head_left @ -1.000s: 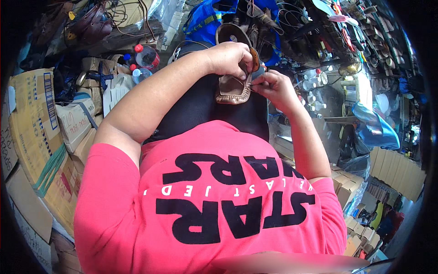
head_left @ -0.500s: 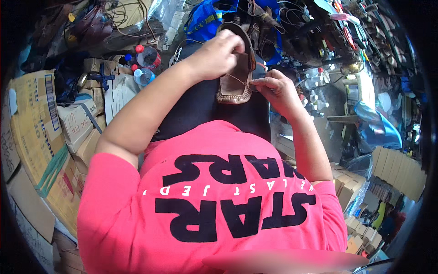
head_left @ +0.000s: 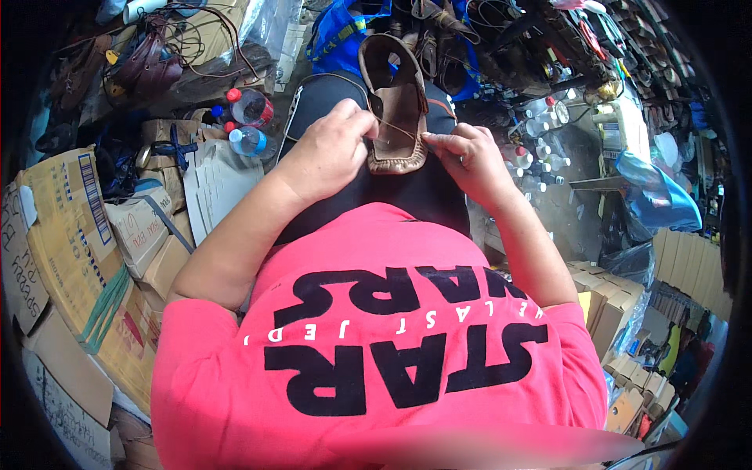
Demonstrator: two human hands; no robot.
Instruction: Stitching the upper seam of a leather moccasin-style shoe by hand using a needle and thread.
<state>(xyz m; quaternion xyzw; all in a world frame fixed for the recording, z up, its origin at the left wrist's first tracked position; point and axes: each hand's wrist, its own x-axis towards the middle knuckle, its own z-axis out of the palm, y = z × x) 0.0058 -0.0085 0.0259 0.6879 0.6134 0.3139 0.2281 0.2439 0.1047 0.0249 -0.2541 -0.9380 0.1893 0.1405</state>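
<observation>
A brown leather moccasin (head_left: 398, 165) rests on my dark-trousered lap, its gathered, stitched toe end pointing toward me. The heel opening faces away. A thin thread (head_left: 398, 128) stretches across the shoe from the right rim to the left. My left hand (head_left: 333, 149) is beside the left rim, its thumb and finger pinched on that thread. At the right rim near the toe, my right hand (head_left: 466, 153) pinches the edge of the moccasin. Whether a needle is in those fingertips is too small to tell.
Plastic bottles (head_left: 251, 141) stand at the left, beside cardboard boxes (head_left: 70, 227). More bottles (head_left: 540, 149) cluster on the right. Beyond my knees lies a blue bag (head_left: 341, 35) with shoes near it. Tools and cords crowd the far right, and a bluish plastic sheet (head_left: 662, 196) hangs there.
My left hand has come from over the shoe's heel opening down and left to the left rim, still with the thread. My right hand stays at the right rim.
</observation>
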